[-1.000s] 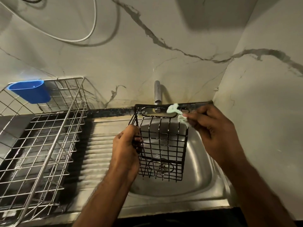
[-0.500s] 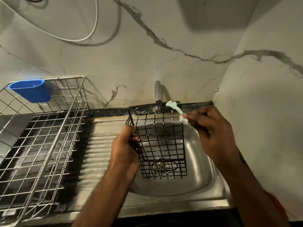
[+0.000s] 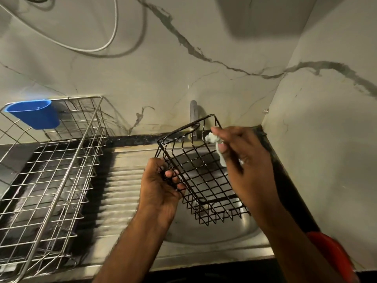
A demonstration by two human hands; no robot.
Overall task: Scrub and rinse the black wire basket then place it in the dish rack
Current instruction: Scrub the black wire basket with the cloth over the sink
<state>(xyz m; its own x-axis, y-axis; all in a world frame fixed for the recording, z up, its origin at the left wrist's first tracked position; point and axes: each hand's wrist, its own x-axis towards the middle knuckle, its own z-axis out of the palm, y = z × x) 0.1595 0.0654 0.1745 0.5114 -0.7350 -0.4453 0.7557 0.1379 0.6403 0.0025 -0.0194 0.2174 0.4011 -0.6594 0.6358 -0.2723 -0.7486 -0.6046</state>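
Basket: black wire basket [image 3: 201, 180], held in the air above the sink bowl [image 3: 216, 231], tilted so its open top faces up and toward the person, one long side sloping down to the right.
Basket rim: the far end, with its looped handle wire, sits in front of the tap [image 3: 193, 117]; pale soapy flecks show on the top wire there.
Left hand: left hand [image 3: 161, 189] grips the basket's left wall, fingers curled through the wire mesh, thumb side on the outside.
Right hand: right hand [image 3: 244, 166] pinches a small pale scrub cloth [image 3: 212, 138] between thumb and fingertips, pressed against the basket's upper right rim.
Cloth: crumpled, light green-white; a strip of it seems to trail down behind the fingers, though the hand hides most of it.
Sink: stainless steel, with a ribbed draining board [image 3: 120, 190] to the left of the bowl.
Dish rack: silver wire dish rack [image 3: 51, 180] stands on the draining side, well apart from the basket, to its left.
Blue cup: a blue plastic holder [image 3: 33, 114] hangs on the rack's far rim.
Wall: marbled pale panels [image 3: 204, 48] behind and to the right, a white cable [image 3: 98, 49] looping across the upper left.
Corner: a red object [image 3: 334, 260] shows at the lower right, partly behind the right forearm.
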